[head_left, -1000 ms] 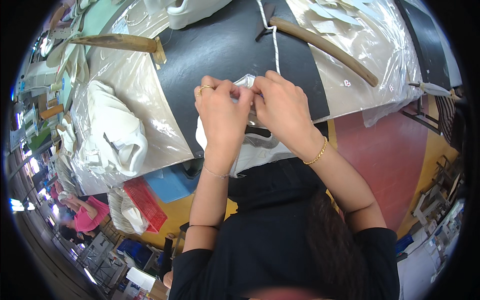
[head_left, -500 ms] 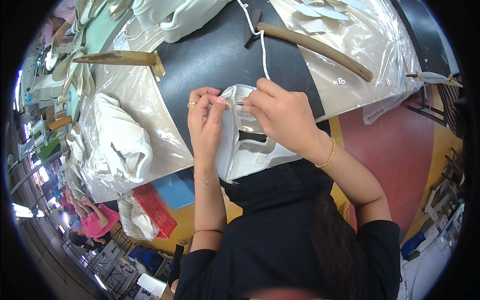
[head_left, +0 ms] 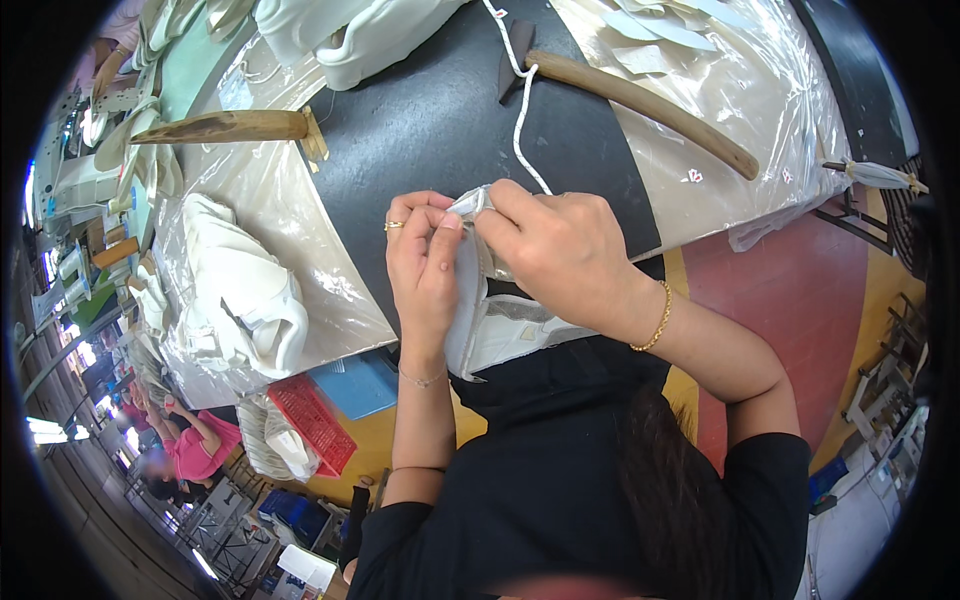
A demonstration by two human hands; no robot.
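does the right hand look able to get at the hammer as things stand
Probably yes, once free: the hammer's handle lies uncovered beyond the right hand, with only a white cord crossing near its head. For now that hand is occupied at the white piece.

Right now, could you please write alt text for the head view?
A person's left hand and right hand hold a white stitched piece at the near edge of a table. Beyond them, a white cord crosses a wooden-handled hammer; a white bundle lies to the left.
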